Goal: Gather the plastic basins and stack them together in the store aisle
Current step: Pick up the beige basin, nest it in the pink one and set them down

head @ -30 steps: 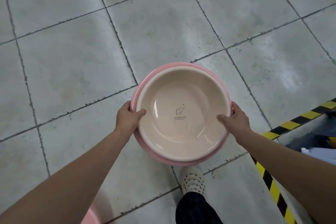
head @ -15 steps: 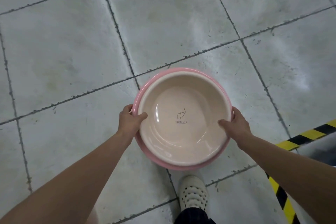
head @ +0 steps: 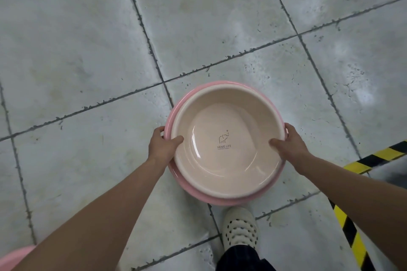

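A cream plastic basin (head: 226, 121) with an elephant logo and "HOME LIFE" print sits nested inside a pink basin (head: 176, 105), whose rim shows around it. I hold the pair above the tiled floor. My left hand (head: 161, 144) grips the left rims, thumb inside the cream basin. My right hand (head: 290, 143) grips the right rims the same way. The pink basin's body is mostly hidden under the cream one.
Grey floor tiles (head: 88, 39) with dark grout lines fill the view. My foot in a white perforated clog (head: 240, 226) is below the basins. Yellow-black hazard tape (head: 352, 235) marks an edge at the lower right. A pink rim (head: 13, 257) shows at the bottom left corner.
The view has shifted as I walk forward with the nested basins; the hazard tape has slid toward the right edge. My grip on both rims is unchanged.
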A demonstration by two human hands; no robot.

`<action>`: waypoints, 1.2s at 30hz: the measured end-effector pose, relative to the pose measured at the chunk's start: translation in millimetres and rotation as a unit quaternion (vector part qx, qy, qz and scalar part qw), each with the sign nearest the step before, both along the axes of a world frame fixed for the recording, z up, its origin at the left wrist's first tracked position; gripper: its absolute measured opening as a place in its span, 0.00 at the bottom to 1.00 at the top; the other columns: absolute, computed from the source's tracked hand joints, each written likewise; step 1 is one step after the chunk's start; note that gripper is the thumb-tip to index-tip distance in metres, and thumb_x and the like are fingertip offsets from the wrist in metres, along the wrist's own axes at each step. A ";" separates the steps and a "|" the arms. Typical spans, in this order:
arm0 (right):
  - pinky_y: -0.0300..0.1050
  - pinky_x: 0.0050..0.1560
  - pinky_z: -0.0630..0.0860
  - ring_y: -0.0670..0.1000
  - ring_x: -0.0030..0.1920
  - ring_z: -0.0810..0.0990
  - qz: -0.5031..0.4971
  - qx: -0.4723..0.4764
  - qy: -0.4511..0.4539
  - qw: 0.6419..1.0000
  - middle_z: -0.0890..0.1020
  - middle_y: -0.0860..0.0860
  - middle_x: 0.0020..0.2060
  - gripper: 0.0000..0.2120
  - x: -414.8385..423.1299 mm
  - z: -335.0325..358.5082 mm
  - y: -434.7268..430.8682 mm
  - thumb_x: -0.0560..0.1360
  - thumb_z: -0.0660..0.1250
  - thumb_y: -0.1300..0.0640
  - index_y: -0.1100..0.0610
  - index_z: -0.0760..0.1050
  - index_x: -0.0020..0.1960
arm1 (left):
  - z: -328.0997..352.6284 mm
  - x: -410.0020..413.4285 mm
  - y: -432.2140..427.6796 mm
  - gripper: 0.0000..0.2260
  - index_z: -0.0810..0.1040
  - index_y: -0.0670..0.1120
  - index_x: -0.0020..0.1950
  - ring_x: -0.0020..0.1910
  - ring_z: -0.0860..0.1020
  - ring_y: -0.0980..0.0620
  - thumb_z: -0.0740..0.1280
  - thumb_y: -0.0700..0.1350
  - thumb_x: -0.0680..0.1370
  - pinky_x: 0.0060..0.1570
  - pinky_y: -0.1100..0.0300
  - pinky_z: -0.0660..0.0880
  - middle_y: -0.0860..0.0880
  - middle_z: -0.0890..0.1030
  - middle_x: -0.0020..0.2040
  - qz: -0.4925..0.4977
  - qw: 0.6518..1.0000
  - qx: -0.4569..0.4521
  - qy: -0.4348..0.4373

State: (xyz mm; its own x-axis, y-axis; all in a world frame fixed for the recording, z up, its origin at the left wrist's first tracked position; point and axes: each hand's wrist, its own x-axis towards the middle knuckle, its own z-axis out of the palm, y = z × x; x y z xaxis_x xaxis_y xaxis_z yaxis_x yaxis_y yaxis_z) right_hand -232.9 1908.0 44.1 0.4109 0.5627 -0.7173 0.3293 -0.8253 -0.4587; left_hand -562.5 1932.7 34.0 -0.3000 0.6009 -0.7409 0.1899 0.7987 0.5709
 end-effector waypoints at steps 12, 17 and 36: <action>0.46 0.41 0.77 0.52 0.48 0.81 0.089 0.057 0.024 0.994 0.81 0.46 0.48 0.26 -58.2 146.9 -34.8 0.68 0.69 0.63 0.42 0.71 0.62 | 138.5 -76.0 -78.7 0.19 0.79 0.62 0.57 0.47 0.83 0.57 0.70 0.41 0.71 0.48 0.58 0.79 0.58 0.85 0.48 -0.019 0.996 0.082 -0.041; 0.53 0.49 0.79 0.49 0.48 0.80 0.159 0.075 0.046 0.983 0.80 0.43 0.48 0.26 -140.8 188.1 -43.9 0.68 0.69 0.61 0.39 0.70 0.60 | 185.5 -146.7 -138.5 0.19 0.78 0.66 0.52 0.40 0.82 0.63 0.71 0.41 0.70 0.41 0.63 0.75 0.63 0.84 0.43 0.055 0.994 0.092 -0.025; 0.47 0.46 0.77 0.46 0.46 0.79 0.494 0.040 0.109 0.861 0.80 0.39 0.47 0.30 -513.9 201.3 -196.9 0.66 0.72 0.59 0.44 0.71 0.66 | 235.2 -416.7 -478.6 0.21 0.73 0.59 0.59 0.47 0.80 0.52 0.71 0.39 0.72 0.44 0.57 0.73 0.56 0.81 0.47 0.347 0.935 0.005 0.077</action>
